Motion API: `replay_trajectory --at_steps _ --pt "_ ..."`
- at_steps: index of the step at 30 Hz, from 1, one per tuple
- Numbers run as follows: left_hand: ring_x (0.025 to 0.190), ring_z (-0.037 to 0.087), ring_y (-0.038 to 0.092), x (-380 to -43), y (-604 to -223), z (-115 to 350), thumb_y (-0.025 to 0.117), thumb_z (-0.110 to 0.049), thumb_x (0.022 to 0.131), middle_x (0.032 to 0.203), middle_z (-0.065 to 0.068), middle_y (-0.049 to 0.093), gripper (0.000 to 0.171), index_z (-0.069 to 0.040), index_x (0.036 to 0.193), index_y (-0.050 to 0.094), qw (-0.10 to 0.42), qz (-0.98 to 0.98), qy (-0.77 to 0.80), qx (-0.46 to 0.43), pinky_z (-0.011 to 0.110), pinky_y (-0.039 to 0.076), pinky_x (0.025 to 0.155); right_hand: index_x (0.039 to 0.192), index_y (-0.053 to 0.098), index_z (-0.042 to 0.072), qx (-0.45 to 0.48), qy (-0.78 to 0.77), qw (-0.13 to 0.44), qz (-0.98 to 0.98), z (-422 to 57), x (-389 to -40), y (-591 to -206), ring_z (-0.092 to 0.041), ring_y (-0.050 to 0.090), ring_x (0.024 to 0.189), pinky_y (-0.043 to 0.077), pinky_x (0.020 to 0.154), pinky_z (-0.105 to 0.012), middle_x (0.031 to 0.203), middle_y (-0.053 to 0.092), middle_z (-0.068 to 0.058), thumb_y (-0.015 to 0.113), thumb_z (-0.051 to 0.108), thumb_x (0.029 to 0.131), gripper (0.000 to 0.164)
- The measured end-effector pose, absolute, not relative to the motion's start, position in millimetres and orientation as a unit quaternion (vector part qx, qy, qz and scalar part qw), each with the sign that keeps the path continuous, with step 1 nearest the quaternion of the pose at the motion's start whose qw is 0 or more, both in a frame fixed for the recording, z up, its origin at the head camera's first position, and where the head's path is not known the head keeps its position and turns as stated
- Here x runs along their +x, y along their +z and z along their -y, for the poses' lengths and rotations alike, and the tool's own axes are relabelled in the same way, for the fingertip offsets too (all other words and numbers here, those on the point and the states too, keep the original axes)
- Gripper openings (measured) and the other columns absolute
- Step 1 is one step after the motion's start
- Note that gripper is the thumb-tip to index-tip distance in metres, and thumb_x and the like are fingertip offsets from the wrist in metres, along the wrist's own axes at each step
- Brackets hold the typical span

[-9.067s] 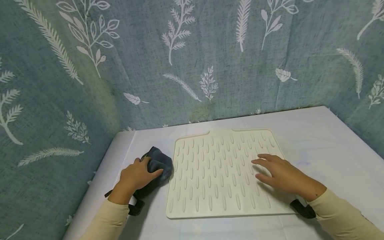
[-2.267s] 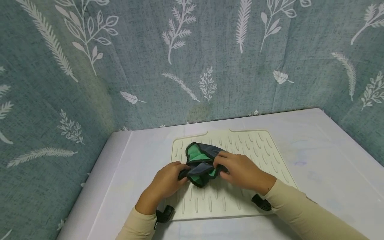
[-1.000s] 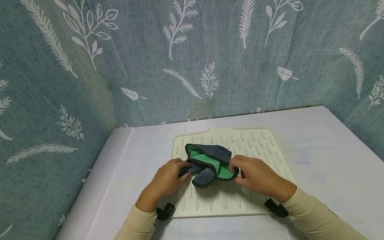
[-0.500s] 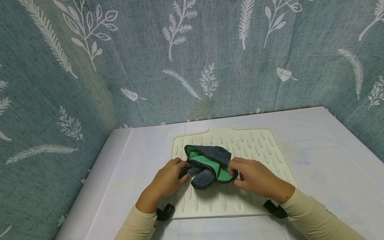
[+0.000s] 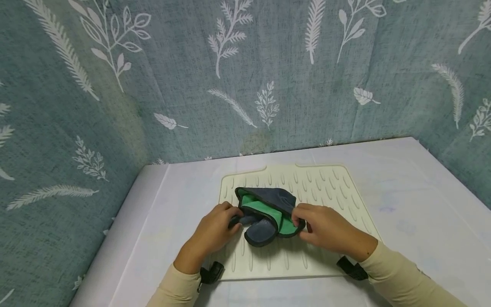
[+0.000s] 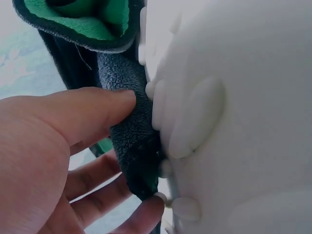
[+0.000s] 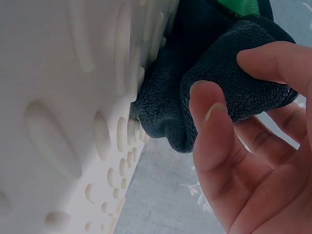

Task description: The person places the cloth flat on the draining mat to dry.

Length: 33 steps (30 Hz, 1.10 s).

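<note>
A microfiber cloth (image 5: 274, 196), dark grey on one side and green on the other with black edging, lies bunched and folded over the cream ridged mat (image 5: 268, 260). At its left end my left hand (image 5: 215, 226) pinches the cloth between thumb and fingers. The left wrist view shows the thumb on the grey pile of the cloth (image 6: 127, 83), close against the mat's raised ridges. My right hand (image 5: 326, 226) holds the right corner, and a green fold shows beside its fingertips. In the right wrist view, thumb and fingers pinch a thick grey part of the cloth (image 7: 219, 73).
The mat, with a notch in its far edge, lies on a white-covered table (image 5: 414, 213). Green-grey fabric (image 5: 184, 76) printed with white leaves stands behind and at both sides. Each wrist carries a small black camera.
Earlier the cloth was left of the mat under my left hand, the right hand hovering; it has since come onto the mat. My right hand then drew its corner rightward; lately the front flap sags slightly.
</note>
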<state>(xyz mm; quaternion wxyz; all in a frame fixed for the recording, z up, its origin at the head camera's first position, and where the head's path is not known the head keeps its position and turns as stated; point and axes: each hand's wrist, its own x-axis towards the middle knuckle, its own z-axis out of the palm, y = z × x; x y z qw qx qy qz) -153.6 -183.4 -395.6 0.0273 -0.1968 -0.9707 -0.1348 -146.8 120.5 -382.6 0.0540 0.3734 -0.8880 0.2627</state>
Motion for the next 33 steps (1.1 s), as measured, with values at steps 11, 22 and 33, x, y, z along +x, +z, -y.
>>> replay_trajectory --at_steps 11,22,33 --pt "0.093 0.016 0.064 -152.4 -393.6 181.1 0.074 -0.027 0.091 0.095 -0.004 0.066 0.015 -0.019 0.104 0.074 0.012 0.976 -0.122 -0.18 0.037 0.053 0.076 0.088 0.059 0.02 0.371 0.261 0.045 0.89 -121.0 -146.3 -384.8 0.005 0.033 0.057 0.035 0.055 -0.017 0.086 0.053 0.013 0.069 0.002 0.078 0.023" --pt "0.088 0.013 0.061 -152.0 -391.7 179.8 0.073 -0.027 0.092 0.093 -0.005 0.064 0.013 -0.019 0.102 0.072 0.003 0.975 -0.127 -0.181 0.035 0.05 0.071 0.088 0.06 0.019 0.375 0.26 0.044 0.889 -121.3 -146.9 -384.3 0.005 0.035 0.058 0.036 0.055 -0.017 0.086 0.054 0.013 0.07 0.003 0.078 0.022" --pt "0.081 0.012 0.054 -151.6 -392.0 179.3 0.071 -0.023 0.091 0.089 -0.005 0.06 0.01 -0.015 0.097 0.068 0.006 0.973 -0.125 -0.194 0.033 0.046 0.067 0.088 0.058 0.022 0.367 0.252 0.034 0.895 -120.7 -146.0 -384.7 0.005 0.038 0.058 0.037 0.056 -0.017 0.088 0.054 0.013 0.073 0.007 0.08 0.023"
